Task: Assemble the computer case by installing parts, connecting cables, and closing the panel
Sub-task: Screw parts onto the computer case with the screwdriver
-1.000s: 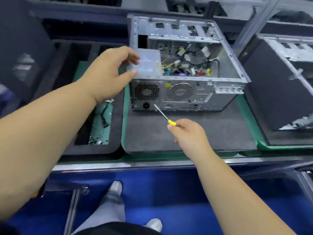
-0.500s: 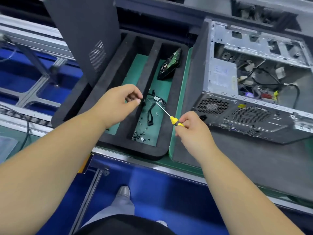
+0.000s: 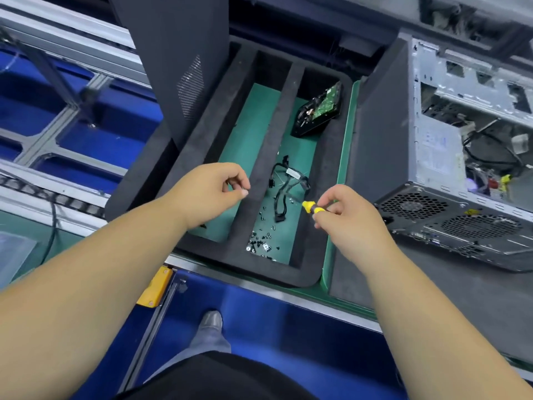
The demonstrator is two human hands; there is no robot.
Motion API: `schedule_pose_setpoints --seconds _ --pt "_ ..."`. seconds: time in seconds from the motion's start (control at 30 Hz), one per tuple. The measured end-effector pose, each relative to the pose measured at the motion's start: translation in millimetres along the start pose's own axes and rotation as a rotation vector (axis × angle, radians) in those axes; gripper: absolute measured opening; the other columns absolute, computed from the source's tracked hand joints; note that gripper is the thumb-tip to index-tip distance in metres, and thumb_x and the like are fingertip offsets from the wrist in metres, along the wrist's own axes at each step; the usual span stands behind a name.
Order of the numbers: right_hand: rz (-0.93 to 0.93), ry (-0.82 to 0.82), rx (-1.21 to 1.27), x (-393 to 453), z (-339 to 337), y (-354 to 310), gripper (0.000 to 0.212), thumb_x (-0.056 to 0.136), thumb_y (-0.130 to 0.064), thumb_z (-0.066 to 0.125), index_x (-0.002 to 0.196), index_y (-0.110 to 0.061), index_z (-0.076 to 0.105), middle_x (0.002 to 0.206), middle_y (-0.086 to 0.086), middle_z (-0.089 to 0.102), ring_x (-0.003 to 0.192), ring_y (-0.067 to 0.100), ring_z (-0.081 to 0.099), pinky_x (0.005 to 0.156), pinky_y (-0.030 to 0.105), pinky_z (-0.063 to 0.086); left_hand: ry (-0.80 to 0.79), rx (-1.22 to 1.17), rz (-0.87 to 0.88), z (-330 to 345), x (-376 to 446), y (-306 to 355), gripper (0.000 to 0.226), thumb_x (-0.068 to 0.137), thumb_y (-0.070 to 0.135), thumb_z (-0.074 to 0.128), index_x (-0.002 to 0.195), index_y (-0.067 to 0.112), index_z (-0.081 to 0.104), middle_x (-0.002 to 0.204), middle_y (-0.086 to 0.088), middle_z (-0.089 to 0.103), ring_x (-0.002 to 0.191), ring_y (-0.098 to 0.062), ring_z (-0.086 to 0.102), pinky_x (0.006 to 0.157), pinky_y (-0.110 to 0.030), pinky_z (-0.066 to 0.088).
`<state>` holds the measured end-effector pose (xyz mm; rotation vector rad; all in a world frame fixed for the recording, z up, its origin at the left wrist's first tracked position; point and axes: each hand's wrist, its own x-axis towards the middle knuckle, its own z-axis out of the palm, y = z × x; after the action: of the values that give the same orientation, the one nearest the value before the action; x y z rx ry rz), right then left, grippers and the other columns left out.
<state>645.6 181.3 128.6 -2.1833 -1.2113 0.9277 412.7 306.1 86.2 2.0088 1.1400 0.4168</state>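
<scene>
The open grey computer case (image 3: 450, 217) lies on its side at the right, its rear fans facing me and cables showing inside. My right hand (image 3: 346, 223) grips a yellow-handled screwdriver (image 3: 313, 208) whose thin shaft points up-left over the black foam tray (image 3: 288, 274). My left hand (image 3: 210, 192) hovers over the tray's left compartment, fingers curled with thumb and forefinger together; nothing shows between them. In the tray's right compartment lie a heap of small screws (image 3: 259, 243), a black cable (image 3: 281, 194) and a hard drive (image 3: 318, 111).
A black side panel (image 3: 178, 53) with a mesh vent leans upright at the tray's left. The case rests on a dark mat (image 3: 432, 298) edged in green. Blue floor and metal rails lie below and to the left, with my shoe (image 3: 212, 320) near the bench edge.
My view swung left from the case to the tray. Both hands left the case and came over the tray; the left hand, beside the screwdriver tip half a second ago, now sits apart from it.
</scene>
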Motion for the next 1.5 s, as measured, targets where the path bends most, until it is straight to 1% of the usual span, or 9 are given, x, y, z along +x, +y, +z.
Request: schedule_pose_setpoints --seconds 0.2,0.47,0.6,0.73,0.83,1.07,1.23,1.4,1.5 --pt "0.032 -0.081 -0.080 10 15 -9 0.004 0.076 -0.030 0.073 0.079 -0.033 0.072 0.075 -0.011 0.072 0.074 0.014 0.067 0.065 0.031 0.052 -0.031 0.012 -0.010 3 2 -22 0.014 0.088 0.028 0.065 0.083 0.041 0.063 0.085 0.020 0.063 0.072 -0.010 0.055 0.060 -0.029 0.052" --pt "-0.006 -0.143 -0.376 13 51 4 0.010 0.084 -0.035 0.064 0.084 -0.025 0.065 0.080 -0.007 0.067 0.080 0.017 0.062 0.070 0.035 0.055 -0.054 -0.016 -0.031 13 11 -27 0.016 0.090 0.024 0.063 0.084 0.038 0.064 0.085 0.018 0.063 0.076 -0.009 0.053 0.067 -0.017 0.044" --pt "0.005 -0.158 -0.421 15 53 9 0.012 0.084 -0.035 0.064 0.086 -0.023 0.065 0.082 -0.004 0.067 0.080 0.019 0.062 0.070 0.035 0.055 -0.065 -0.025 -0.017 18 14 -22 0.016 0.090 0.023 0.063 0.083 0.038 0.064 0.084 0.028 0.058 0.072 -0.005 0.052 0.063 -0.015 0.040" --pt "0.010 -0.177 -0.403 14 53 9 0.013 0.084 -0.037 0.065 0.086 -0.024 0.064 0.082 -0.006 0.066 0.081 0.018 0.061 0.071 0.033 0.054 -0.083 -0.044 -0.018 20 18 -18 0.017 0.090 0.024 0.062 0.084 0.040 0.064 0.084 0.019 0.062 0.077 -0.008 0.054 0.069 -0.018 0.044" --pt "0.013 -0.168 -0.372 12 50 6 0.012 0.085 -0.036 0.065 0.086 -0.025 0.064 0.082 -0.007 0.066 0.080 0.018 0.061 0.070 0.033 0.054 -0.089 -0.072 -0.020 20 19 -13 0.017 0.090 0.023 0.062 0.084 0.038 0.064 0.086 0.017 0.062 0.078 -0.010 0.054 0.068 -0.009 0.042" --pt "0.035 0.057 -0.032 5 9 -13 0.005 0.082 -0.034 0.069 0.083 -0.030 0.068 0.077 -0.010 0.070 0.081 0.014 0.067 0.073 0.036 0.056 -0.092 -0.141 -0.068 24 28 11 0.014 0.092 0.025 0.060 0.091 0.038 0.065 0.087 0.013 0.063 0.072 -0.004 0.053 0.066 -0.009 0.041" --pt "-0.013 0.233 0.189 -9 -24 -34 0.003 0.081 -0.032 0.070 0.083 -0.034 0.070 0.079 -0.009 0.073 0.081 0.013 0.069 0.068 0.032 0.052 -0.194 -0.365 -0.234 32 36 31 0.013 0.097 0.019 0.053 0.098 0.025 0.065 0.091 0.001 0.072 0.080 -0.015 0.066 0.072 -0.027 0.053" --pt "-0.051 0.349 0.252 -22 -43 -50 0.003 0.083 -0.031 0.071 0.085 -0.033 0.071 0.080 -0.010 0.073 0.071 0.004 0.063 0.062 0.025 0.041 -0.305 -0.930 -0.559 35 44 58 0.022 0.095 0.027 0.063 0.105 0.007 0.063 0.091 -0.012 0.076 0.074 -0.014 0.073 0.063 -0.022 0.058" --pt "-0.044 0.377 0.302 -31 -48 -55 0.003 0.083 -0.031 0.071 0.086 -0.032 0.072 0.080 -0.008 0.074 0.078 0.009 0.066 0.065 0.026 0.043 -0.333 -1.160 -0.654 33 50 71 0.017 0.093 0.017 0.065 0.100 0.003 0.065 0.089 -0.014 0.075 0.074 -0.015 0.074 0.058 -0.020 0.057"
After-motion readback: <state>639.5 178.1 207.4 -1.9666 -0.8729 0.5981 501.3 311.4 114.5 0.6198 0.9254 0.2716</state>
